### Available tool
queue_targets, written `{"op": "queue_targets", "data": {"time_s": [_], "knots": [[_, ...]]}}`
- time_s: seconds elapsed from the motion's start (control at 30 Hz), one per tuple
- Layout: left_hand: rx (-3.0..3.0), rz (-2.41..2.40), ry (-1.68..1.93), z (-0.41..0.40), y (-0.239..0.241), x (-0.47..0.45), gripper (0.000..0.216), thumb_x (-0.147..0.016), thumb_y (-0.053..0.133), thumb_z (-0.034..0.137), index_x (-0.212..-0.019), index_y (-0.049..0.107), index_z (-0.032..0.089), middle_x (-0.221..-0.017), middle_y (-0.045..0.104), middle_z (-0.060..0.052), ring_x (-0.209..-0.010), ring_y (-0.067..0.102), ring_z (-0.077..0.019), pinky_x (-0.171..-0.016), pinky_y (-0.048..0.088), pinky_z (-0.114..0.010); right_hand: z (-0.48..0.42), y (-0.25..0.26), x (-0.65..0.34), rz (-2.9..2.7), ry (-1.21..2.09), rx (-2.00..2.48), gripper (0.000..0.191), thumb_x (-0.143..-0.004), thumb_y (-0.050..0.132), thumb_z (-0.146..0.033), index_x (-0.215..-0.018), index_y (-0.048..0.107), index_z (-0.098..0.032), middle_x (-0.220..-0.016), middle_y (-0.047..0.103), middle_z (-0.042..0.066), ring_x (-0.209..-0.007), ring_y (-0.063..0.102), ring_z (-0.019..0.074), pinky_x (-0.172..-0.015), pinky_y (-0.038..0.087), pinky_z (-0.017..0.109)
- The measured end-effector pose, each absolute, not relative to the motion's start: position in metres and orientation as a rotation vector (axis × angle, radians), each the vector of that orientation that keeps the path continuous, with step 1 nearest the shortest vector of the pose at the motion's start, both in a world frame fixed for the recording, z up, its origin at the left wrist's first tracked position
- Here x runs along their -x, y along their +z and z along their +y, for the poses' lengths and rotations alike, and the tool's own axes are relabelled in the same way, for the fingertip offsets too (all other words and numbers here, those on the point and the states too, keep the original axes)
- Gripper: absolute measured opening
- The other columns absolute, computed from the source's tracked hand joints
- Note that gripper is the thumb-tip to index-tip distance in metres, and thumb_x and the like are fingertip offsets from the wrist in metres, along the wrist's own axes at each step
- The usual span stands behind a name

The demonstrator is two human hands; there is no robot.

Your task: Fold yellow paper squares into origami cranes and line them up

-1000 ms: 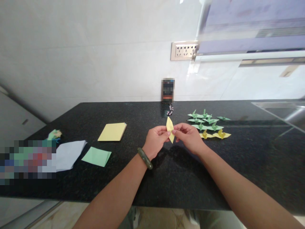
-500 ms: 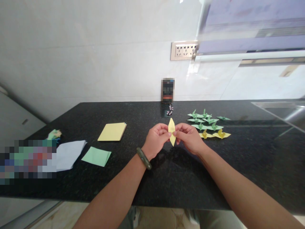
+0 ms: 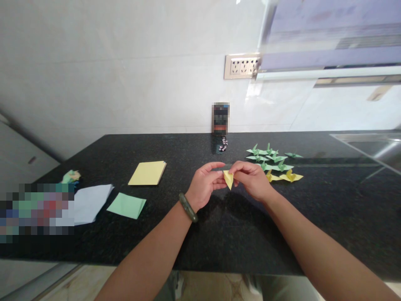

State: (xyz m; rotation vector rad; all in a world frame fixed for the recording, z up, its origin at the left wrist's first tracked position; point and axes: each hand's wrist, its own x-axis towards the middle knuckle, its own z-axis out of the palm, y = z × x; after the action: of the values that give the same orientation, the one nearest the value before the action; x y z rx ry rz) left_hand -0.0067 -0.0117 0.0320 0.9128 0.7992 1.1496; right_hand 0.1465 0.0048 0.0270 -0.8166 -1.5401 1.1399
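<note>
Both hands meet above the middle of the black counter (image 3: 219, 234) and pinch a small folded yellow paper (image 3: 228, 178). My left hand (image 3: 205, 185), with a dark green bangle on its wrist, grips the paper's left side between thumb and fingers. My right hand (image 3: 252, 179) is closed over the paper's top and right side, hiding much of it. Only a short yellow point shows below the fingers.
Several green and yellow paper cranes (image 3: 274, 164) lie just right of the hands. A stack of yellow sheets (image 3: 148, 173), a green folded sheet (image 3: 127, 205) and pale blue paper (image 3: 90, 202) lie to the left. A sink (image 3: 369, 146) is at the far right.
The tall upright yellow piece now shows only as a short point; its upper tip has gone down under my right fingers. Both hands stayed in place.
</note>
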Motion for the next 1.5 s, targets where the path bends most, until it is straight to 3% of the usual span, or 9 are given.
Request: {"op": "queue_targets", "data": {"time_s": [0.1, 0.23, 0.4, 0.57, 1.03, 1.3, 1.5], "knots": [[-0.941, 0.838, 1.065, -0.011, 0.031, 0.007, 0.028, -0.073, 0.061, 0.038, -0.079, 0.061, 0.01, -0.064, 0.066, -0.007, -0.058, 0.063, -0.0134, -0.057, 0.049, -0.024, 0.006, 0.026, -0.148, -1.664, 1.011, 0.794, 0.008, -0.071, 0.059, -0.016, -0.067, 0.065, -0.018, -0.066, 0.054, -0.002, -0.051, 0.05, 0.0079, -0.048, 0.042, 0.022], [-0.961, 0.889, 1.1, -0.01, 0.027, 0.006, 0.028, -0.064, 0.071, 0.033, -0.074, 0.062, 0.009, -0.066, 0.066, -0.006, -0.058, 0.062, -0.0125, -0.059, 0.05, -0.025, 0.007, 0.023, -0.146, -1.739, 0.881, 0.779, 0.01, -0.073, 0.058, -0.017, -0.07, 0.067, -0.019, -0.07, 0.055, 0.0, -0.06, 0.054, 0.0097, -0.053, 0.045, 0.023], [-0.953, 0.886, 1.22, -0.009, 0.025, 0.004, 0.026, -0.061, 0.073, 0.031, -0.073, 0.064, 0.009, -0.062, 0.065, -0.004, -0.058, 0.062, -0.0135, -0.065, 0.052, -0.031, 0.004, 0.026, -0.143, -1.545, 1.142, 0.894, 0.019, -0.075, 0.059, -0.031, -0.088, 0.062, -0.018, -0.067, 0.057, -0.001, -0.054, 0.054, 0.0093, -0.052, 0.047, 0.025], [-1.01, 1.005, 1.284, -0.008, 0.025, 0.004, 0.022, -0.059, 0.073, 0.03, -0.07, 0.067, 0.011, -0.062, 0.065, -0.003, -0.057, 0.06, -0.0111, -0.063, 0.05, -0.027, 0.003, 0.029, -0.14, -1.57, 1.175, 0.992, 0.026, -0.069, 0.066, -0.039, -0.072, 0.06, -0.015, -0.062, 0.059, 0.0, -0.051, 0.051, 0.0089, -0.049, 0.045, 0.023], [-1.454, 1.259, 1.343, -0.01, 0.023, 0.004, 0.017, -0.074, 0.057, 0.028, -0.063, 0.059, 0.015, -0.051, 0.056, 0.002, -0.047, 0.051, -0.0092, -0.046, 0.04, -0.021, -0.001, 0.022, -0.133, -1.677, 1.083, 0.976, 0.024, -0.078, 0.056, -0.04, -0.073, 0.054, -0.016, -0.059, 0.056, -0.001, -0.048, 0.05, 0.0094, -0.046, 0.041, 0.022], [-1.24, 1.018, 1.164, -0.011, 0.019, -0.002, 0.025, -0.075, 0.059, 0.037, -0.071, 0.06, 0.013, -0.061, 0.062, -0.002, -0.058, 0.059, -0.0109, -0.058, 0.047, -0.023, 0.002, 0.021, -0.133, -1.388, 1.128, 0.988, 0.023, -0.069, 0.066, -0.037, -0.066, 0.059, -0.015, -0.052, 0.056, -0.002, -0.044, 0.048, 0.0084, -0.044, 0.039, 0.022], [-1.3, 1.085, 1.151, -0.014, 0.021, -0.003, 0.02, -0.074, 0.06, 0.032, -0.068, 0.059, 0.013, -0.055, 0.059, -0.001, -0.05, 0.055, -0.0091, -0.051, 0.045, -0.021, 0.003, 0.022, -0.134, -1.354, 1.186, 0.956, 0.021, -0.067, 0.067, -0.035, -0.066, 0.061, -0.015, -0.053, 0.055, -0.003, -0.043, 0.044, 0.007, -0.042, 0.037, 0.021]]}}
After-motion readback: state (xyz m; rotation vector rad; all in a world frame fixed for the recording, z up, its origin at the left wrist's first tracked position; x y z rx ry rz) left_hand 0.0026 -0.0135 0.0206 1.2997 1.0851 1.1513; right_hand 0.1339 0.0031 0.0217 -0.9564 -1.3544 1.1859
